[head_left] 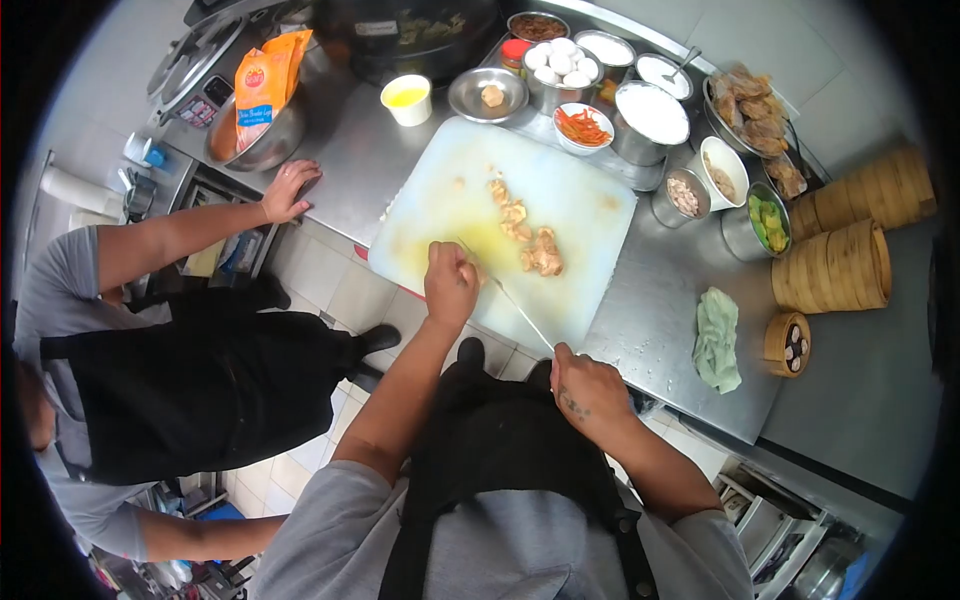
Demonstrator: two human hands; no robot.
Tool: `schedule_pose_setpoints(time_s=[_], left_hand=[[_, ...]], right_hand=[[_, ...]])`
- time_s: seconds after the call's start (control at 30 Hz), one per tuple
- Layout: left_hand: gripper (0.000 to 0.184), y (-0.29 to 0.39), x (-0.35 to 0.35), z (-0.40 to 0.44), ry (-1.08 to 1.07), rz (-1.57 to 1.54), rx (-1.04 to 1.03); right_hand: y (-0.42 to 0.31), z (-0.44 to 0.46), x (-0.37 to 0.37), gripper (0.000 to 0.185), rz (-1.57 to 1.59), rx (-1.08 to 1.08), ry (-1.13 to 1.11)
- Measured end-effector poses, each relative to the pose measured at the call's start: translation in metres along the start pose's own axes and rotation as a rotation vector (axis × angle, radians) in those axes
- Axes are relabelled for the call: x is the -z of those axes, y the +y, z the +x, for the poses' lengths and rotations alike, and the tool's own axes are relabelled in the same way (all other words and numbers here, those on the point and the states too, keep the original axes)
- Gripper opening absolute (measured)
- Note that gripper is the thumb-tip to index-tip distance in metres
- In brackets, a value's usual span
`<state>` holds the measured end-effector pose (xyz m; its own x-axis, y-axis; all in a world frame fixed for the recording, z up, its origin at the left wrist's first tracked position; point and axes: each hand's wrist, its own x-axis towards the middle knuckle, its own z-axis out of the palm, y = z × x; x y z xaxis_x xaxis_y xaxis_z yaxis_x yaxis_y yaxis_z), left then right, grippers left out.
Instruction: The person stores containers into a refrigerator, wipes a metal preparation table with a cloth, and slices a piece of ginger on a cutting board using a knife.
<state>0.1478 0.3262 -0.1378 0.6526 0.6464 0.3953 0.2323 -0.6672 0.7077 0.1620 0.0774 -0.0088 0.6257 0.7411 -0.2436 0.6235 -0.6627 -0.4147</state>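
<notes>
My right hand (590,393) is wrapped round the handle of a knife (524,317), whose thin blade slants up and left over the near edge of the white cutting board (575,190). At the blade's far end my left hand (452,283) is closed, fingers curled under; what it grips is hidden. Knobbly pieces of ginger root lie on the board: a large one (543,253) right of my left hand, and smaller chunks (513,219) above it. Wet yellowish stains surround my left hand.
A co-worker's hand (291,190) rests on the steel counter (345,180) at left. Behind the board stand a yellow-filled cup (407,100), a metal bowl (470,110), shredded carrot (583,128) and eggs (562,62). At right are a green cloth (717,340) and bamboo steamers (830,270).
</notes>
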Motion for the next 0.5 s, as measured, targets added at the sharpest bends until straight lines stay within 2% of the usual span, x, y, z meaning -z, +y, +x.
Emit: schedule_pose_setpoints(time_s=[0.13, 0.33, 0.4, 0.5], left_hand=[[0.016, -0.005, -0.001, 0.001, -0.020, -0.036, -0.019], [0.018, -0.006, 0.000, 0.002, -0.065, -0.041, 0.016], [0.018, -0.005, 0.001, 0.002, -0.062, -0.068, 0.025], [0.016, -0.005, -0.001, 0.003, -0.015, -0.058, -0.049]], right_hand=[[-0.002, 0.013, 0.008, 0.012, 0.044, -0.002, -0.067], [0.004, 0.057, -0.019, 0.013, 0.177, 0.085, -0.032], [0.006, 0.070, -0.032, 0.013, 0.238, 0.033, -0.064], [0.006, 0.083, -0.039, 0.016, 0.271, 0.039, -0.071]])
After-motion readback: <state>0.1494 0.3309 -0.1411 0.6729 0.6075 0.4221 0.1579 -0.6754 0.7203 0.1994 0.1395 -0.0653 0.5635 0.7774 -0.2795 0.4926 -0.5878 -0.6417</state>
